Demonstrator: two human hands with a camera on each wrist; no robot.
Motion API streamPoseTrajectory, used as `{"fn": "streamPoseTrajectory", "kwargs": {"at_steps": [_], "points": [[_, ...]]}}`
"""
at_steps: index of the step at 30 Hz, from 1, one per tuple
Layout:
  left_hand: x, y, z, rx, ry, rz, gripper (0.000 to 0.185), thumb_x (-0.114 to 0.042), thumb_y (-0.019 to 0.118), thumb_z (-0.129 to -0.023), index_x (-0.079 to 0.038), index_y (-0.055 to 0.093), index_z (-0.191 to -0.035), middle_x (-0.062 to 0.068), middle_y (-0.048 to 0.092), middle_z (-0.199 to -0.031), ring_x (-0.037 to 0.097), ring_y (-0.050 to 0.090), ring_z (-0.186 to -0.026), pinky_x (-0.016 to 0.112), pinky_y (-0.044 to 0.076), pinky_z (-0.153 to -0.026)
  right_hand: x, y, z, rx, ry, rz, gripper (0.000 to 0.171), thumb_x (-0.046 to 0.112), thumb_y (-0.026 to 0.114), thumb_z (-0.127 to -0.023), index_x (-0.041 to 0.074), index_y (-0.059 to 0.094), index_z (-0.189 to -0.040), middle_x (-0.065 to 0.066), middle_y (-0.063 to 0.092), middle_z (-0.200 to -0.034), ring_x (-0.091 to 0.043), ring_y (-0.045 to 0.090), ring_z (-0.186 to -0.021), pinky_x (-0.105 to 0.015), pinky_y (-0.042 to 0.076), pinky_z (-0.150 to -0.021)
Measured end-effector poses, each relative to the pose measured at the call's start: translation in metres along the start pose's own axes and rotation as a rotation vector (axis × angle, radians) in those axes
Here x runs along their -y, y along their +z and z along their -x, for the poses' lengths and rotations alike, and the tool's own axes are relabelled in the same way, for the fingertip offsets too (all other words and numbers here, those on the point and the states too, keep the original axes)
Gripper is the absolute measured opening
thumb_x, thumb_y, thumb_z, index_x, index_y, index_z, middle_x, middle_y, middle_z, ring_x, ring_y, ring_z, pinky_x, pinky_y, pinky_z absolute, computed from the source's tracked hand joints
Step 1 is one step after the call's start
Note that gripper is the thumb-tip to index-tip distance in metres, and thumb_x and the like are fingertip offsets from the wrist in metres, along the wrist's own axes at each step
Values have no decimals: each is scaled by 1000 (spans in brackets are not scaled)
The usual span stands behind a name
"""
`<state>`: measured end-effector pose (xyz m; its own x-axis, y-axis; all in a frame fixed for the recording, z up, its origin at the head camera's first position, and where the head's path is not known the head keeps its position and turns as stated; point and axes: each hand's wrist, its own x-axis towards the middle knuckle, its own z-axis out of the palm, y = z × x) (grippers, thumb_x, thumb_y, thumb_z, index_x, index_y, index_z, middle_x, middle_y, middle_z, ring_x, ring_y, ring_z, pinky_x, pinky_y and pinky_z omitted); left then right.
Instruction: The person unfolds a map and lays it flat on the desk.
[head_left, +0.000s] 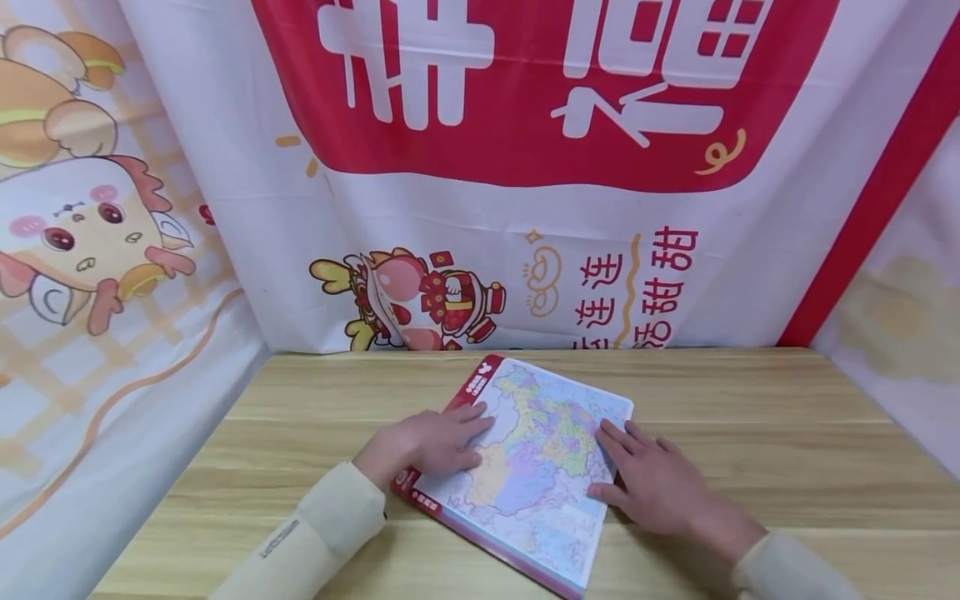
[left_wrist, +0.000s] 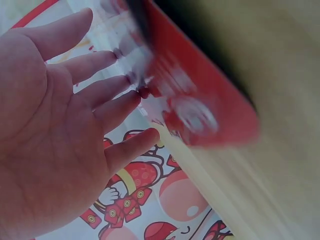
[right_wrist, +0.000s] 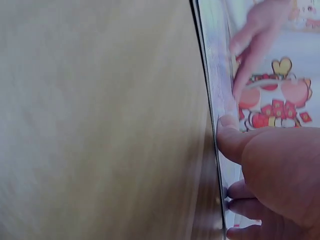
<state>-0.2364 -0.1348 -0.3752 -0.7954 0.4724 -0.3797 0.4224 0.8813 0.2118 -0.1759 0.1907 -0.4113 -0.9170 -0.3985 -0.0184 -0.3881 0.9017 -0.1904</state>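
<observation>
On the wooden table lies a flat board with a colourful map [head_left: 525, 475] on its face and a red band along its left side. My left hand [head_left: 442, 440] rests on the map's left part, fingers spread and fairly straight. The left wrist view shows that palm and its fingertips at the board's surface, near its red corner [left_wrist: 210, 110]. My right hand [head_left: 660, 487] touches the right edge of the board with extended fingers. In the right wrist view, the thumb [right_wrist: 230, 142] and fingertips meet the map side just inside the board's dark edge.
A white cloth with a red panel [head_left: 525, 158] and cartoon figures hangs behind the table. Another printed cloth [head_left: 75, 250] hangs on the left, and a pale one [head_left: 900, 317] on the right. Wooden tabletop [head_left: 787, 433] extends on both sides of the board.
</observation>
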Motion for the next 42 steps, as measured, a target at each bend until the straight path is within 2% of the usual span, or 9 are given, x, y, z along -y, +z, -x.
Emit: {"fn": "streamPoseTrajectory", "kwargs": {"at_steps": [7, 12, 21, 25, 31, 34, 39, 42], "points": [[-1, 8, 18, -10, 10, -37, 70, -49, 63, -104, -30, 38, -166, -2, 25, -179, 25, 28, -165, 59, 33, -129, -19, -4, -15, 19, 0, 37, 79, 60, 58, -103, 7, 47, -160, -14, 44, -169, -54, 41, -152, -77, 41, -111], [-1, 12, 28, -21, 28, -12, 71, -49, 65, -103, -29, 39, -166, -2, 27, -178, 24, 29, -164, 58, 34, -129, -26, -6, -22, 41, 39, 31, 75, 56, 58, -104, 10, 45, -162, -12, 41, -171, -53, 36, -155, -79, 38, -113], [1, 16, 36, -41, 28, 25, 71, -47, 67, -102, -29, 40, -165, -3, 28, -178, 24, 30, -164, 57, 36, -128, -30, -8, -26, 9, 24, 6, 72, 52, 59, -105, 9, 46, -161, -15, 42, -170, -54, 37, -154, -77, 40, -113], [5, 18, 37, -68, -10, 7, 68, -39, 66, -104, -26, 40, -165, 0, 29, -177, 25, 32, -163, 56, 39, -127, -29, -8, -24, -1, 57, -98, 74, 51, 61, -105, 7, 43, -162, -19, 42, -169, -49, 39, -154, -72, 38, -119], [12, 21, 39, -83, -89, -15, 69, -32, 63, -106, -19, 35, -167, 4, 28, -177, 27, 32, -163, 56, 41, -125, -28, -10, -16, -37, 126, -352, 72, 43, 63, -107, 0, 43, -160, -23, 50, -162, -47, 45, -152, -67, 39, -121], [13, 21, 40, -88, -91, -14, 70, -32, 62, -107, -15, 32, -168, 6, 27, -178, 28, 28, -164, 58, 38, -127, -24, -12, -11, -51, 148, -442, 68, 41, 63, -107, -1, 46, -158, -22, 54, -159, -47, 46, -150, -67, 40, -120], [13, 21, 42, -82, -82, 11, 71, -33, 61, -107, -12, 31, -168, 7, 25, -178, 28, 25, -165, 60, 35, -128, -18, -13, -8, -54, 185, -563, 61, 37, 62, -107, 1, 52, -155, -21, 61, -153, -45, 56, -142, -64, 45, -117], [12, 21, 42, -81, -69, 16, 72, -35, 61, -107, -12, 30, -168, 7, 24, -179, 28, 25, -166, 59, 35, -128, -16, -14, -9, -51, 236, -658, 60, 36, 63, -107, 1, 51, -155, -21, 61, -152, -43, 60, -139, -61, 47, -117]]}}
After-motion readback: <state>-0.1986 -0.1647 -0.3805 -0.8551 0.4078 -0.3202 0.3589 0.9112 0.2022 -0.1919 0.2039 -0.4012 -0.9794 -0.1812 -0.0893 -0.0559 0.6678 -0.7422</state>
